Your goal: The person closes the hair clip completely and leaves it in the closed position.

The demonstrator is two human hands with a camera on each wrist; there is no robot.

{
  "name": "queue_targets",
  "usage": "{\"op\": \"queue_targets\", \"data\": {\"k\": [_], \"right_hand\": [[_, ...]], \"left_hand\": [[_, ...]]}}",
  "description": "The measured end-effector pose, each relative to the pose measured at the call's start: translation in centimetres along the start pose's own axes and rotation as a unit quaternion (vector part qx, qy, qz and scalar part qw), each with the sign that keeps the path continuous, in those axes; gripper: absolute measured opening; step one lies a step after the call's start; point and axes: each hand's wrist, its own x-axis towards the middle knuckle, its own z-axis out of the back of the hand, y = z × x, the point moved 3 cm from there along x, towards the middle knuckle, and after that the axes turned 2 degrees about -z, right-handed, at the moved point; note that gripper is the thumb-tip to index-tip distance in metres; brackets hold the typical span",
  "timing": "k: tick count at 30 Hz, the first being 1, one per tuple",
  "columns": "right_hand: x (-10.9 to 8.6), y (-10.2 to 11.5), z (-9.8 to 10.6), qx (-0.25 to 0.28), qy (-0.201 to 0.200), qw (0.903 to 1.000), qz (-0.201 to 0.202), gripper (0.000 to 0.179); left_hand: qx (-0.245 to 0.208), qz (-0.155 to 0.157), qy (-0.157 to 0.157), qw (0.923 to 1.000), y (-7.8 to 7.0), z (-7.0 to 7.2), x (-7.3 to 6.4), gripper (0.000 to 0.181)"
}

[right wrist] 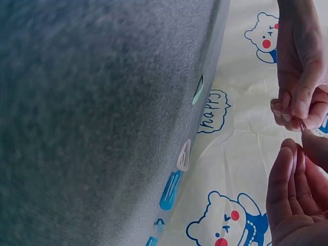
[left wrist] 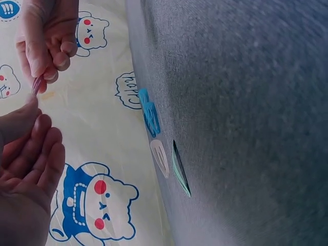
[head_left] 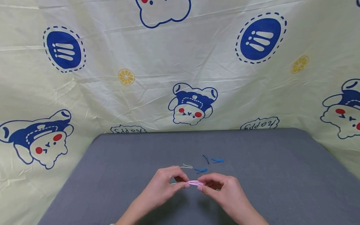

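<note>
A pink snap hair clip (head_left: 194, 182) is stretched between my two hands, raised above the table. My left hand (head_left: 166, 182) pinches its left end between thumb and forefinger, and my right hand (head_left: 225, 188) pinches the right end the same way. In both wrist views only a thin sliver of the pink clip (left wrist: 37, 84) shows between the fingertips. Behind the left hand, a green hair clip (left wrist: 179, 171) lies on the table, mostly hidden in the head view. A whitish hair clip (head_left: 187, 166) lies just beyond the hands.
Beyond the hands lie a blue hair clip (head_left: 201, 170), another blue clip (head_left: 217, 160) farther right, and a darker blue clip (head_left: 206, 158) standing narrow in view. Grey cloth covers the table (head_left: 112, 175). A cream printed sheet (head_left: 152, 103) hangs behind its far edge.
</note>
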Motion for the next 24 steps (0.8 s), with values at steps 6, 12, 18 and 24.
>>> {"op": "queue_targets", "data": {"k": [6,12,18,24], "right_hand": [[0.4,-0.2,0.0,-0.044,0.003,0.9988,0.024,0.011],[1.3,-0.5,0.1,-0.068,0.041,0.9953,0.056,0.014],[2.3,-1.0,0.1,-0.093,0.072,0.9913,0.06,0.01],[3.3,-1.7,-0.3,-0.108,0.097,0.9874,0.062,0.005]], "left_hand": [[0.02,0.009,0.022,0.9995,0.2,0.0,0.2,0.009],[0.027,0.029,0.041,0.9984,0.9,0.0,0.4,0.009],[0.028,0.02,0.056,0.9979,1.9,0.0,0.9,0.01],[0.038,0.012,0.073,0.9965,3.2,-0.1,1.5,0.014]]}}
